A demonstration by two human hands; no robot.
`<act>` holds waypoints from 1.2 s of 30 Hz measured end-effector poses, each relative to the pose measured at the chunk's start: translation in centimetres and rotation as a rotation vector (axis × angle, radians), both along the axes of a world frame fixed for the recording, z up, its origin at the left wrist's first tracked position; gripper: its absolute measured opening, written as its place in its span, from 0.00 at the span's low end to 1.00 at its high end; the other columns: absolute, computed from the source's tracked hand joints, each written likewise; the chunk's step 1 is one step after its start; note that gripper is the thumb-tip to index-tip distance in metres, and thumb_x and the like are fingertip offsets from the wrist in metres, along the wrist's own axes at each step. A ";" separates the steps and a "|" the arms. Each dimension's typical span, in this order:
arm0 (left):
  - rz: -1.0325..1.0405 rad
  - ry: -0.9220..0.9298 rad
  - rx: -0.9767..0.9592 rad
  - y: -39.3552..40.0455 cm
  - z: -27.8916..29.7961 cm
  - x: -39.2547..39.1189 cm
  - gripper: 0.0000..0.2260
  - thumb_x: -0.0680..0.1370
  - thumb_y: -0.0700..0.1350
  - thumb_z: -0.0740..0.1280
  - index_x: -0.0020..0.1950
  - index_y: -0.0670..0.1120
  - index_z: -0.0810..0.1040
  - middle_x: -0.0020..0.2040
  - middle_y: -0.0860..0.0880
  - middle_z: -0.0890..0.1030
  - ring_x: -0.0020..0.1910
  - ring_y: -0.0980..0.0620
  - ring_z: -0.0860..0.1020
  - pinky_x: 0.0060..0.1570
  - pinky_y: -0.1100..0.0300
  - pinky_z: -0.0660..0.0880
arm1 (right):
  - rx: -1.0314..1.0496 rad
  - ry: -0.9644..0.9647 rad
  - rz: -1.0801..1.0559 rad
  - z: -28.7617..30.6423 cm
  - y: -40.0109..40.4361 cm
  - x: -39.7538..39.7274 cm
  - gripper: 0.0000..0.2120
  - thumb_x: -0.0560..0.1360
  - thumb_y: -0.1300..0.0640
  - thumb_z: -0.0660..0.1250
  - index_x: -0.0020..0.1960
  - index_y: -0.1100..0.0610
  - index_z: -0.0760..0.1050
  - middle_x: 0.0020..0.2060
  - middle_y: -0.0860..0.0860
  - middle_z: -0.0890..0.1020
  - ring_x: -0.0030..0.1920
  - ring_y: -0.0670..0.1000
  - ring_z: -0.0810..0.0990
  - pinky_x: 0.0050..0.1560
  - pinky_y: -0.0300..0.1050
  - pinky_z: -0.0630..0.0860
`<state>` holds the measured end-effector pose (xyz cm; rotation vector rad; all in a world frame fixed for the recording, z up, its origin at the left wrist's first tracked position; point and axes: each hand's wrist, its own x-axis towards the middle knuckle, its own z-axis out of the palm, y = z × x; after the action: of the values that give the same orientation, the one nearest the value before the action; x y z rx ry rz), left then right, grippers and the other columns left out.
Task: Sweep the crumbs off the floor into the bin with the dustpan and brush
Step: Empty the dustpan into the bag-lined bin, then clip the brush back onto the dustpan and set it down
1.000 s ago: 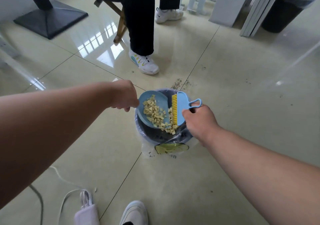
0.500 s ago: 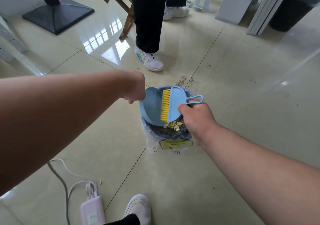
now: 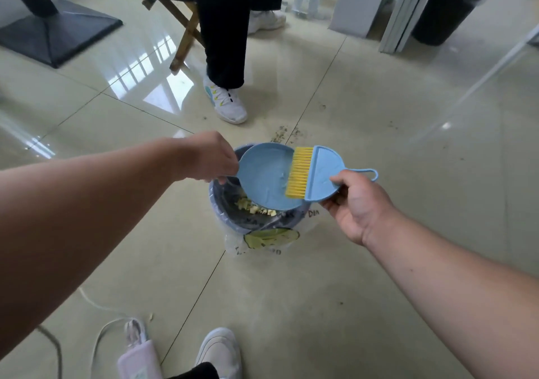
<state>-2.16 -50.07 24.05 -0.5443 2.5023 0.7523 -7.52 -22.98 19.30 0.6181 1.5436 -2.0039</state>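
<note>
The left hand (image 3: 208, 157) is closed around the handle of the blue dustpan (image 3: 264, 174), holding it tipped over the bin (image 3: 253, 218) just below it. The right hand (image 3: 357, 203) grips the blue brush (image 3: 320, 174) by its flat back near the looped handle, with the yellow bristles resting on the pan's face. The pan looks bare, and the yellow crumbs (image 3: 253, 208) lie in the bottom of the bin, so the step in hand seems to be the last clearing stroke. To do it well, the pan's lip should stay inside the bin's rim and slope downward, while the brush draws from the handle side toward that lip in one light pull; a hard flick could throw bits past the rim.

Beyond the hands, dark specks (image 3: 284, 133) lie scattered on the floor (image 3: 364, 110) just past the bin, so some sweeping may remain. Farther out stand another person's shoe (image 3: 226, 104) and a wooden chair leg (image 3: 183, 46). Room is open on the right hand's side. Near the person's own shoe (image 3: 220, 349) lies a white cable (image 3: 99, 329), a thing to avoid when stepping back.
</note>
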 end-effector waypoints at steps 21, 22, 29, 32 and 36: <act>-0.294 -0.010 0.172 23.8 -7.7 -6.8 0.11 0.76 0.52 0.69 0.37 0.52 0.86 0.27 0.52 0.81 0.22 0.58 0.73 0.36 0.62 0.73 | 0.057 -0.057 -0.409 -4.3 27.9 -1.1 0.10 0.75 0.67 0.61 0.51 0.59 0.79 0.45 0.55 0.83 0.42 0.54 0.84 0.34 0.44 0.82; -0.308 -0.022 0.179 24.9 -8.2 -7.0 0.11 0.76 0.53 0.69 0.37 0.51 0.86 0.25 0.53 0.80 0.22 0.58 0.72 0.35 0.62 0.72 | 0.076 -0.068 -0.421 -4.7 29.0 -1.1 0.11 0.75 0.67 0.61 0.52 0.59 0.79 0.45 0.55 0.83 0.42 0.54 0.84 0.34 0.44 0.81; -0.376 -0.121 0.172 31.7 -14.2 -7.8 0.14 0.75 0.60 0.68 0.39 0.52 0.86 0.32 0.48 0.82 0.26 0.53 0.74 0.29 0.65 0.72 | 0.205 -0.151 -0.450 -9.1 34.5 -0.4 0.09 0.76 0.68 0.62 0.51 0.61 0.78 0.46 0.57 0.83 0.44 0.56 0.84 0.38 0.47 0.81; -0.352 -0.155 0.167 33.6 -16.7 -7.6 0.14 0.78 0.56 0.69 0.42 0.47 0.86 0.32 0.48 0.80 0.19 0.57 0.70 0.17 0.70 0.63 | 0.260 -0.181 -0.439 -11.2 35.6 -0.1 0.08 0.75 0.67 0.64 0.51 0.61 0.79 0.47 0.58 0.84 0.46 0.57 0.84 0.41 0.50 0.82; -0.331 -0.238 0.173 34.6 -19.5 -7.1 0.12 0.77 0.55 0.68 0.42 0.50 0.85 0.34 0.47 0.83 0.23 0.54 0.72 0.25 0.66 0.68 | 0.366 -0.169 -0.368 -13.7 36.0 0.6 0.08 0.72 0.66 0.66 0.49 0.60 0.80 0.45 0.58 0.83 0.44 0.57 0.84 0.46 0.53 0.84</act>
<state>-9.30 -15.50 4.56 -0.1416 2.2046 0.7181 -6.95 13.01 5.56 1.2631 1.8064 -1.8638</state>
